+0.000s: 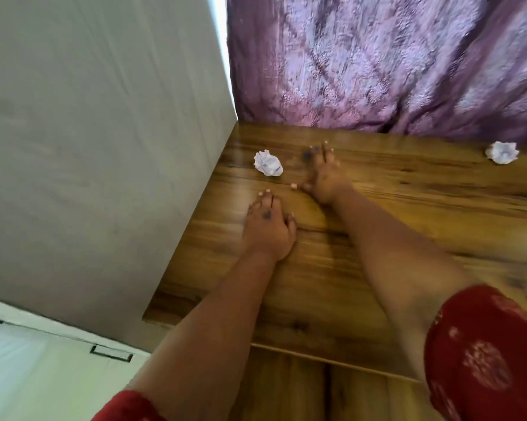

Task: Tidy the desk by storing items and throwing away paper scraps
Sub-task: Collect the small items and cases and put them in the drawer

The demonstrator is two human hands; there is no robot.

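Observation:
Two crumpled white paper balls lie on the wooden desk (408, 208). One paper ball (267, 163) sits near the desk's far left corner, the other paper ball (501, 152) at the far right by the curtain. My left hand (270, 226) rests palm down on the desk, fingers relaxed, holding nothing, a short way nearer than the left ball. My right hand (323, 174) lies flat with straight fingers just right of the left ball, not touching it. The view is blurred.
A grey wall (89, 147) borders the desk's left edge. A purple curtain (393, 62) hangs along the far edge. White floor or furniture (28, 375) shows at lower left. Wooden desk front panels (317, 396) lie below the near edge.

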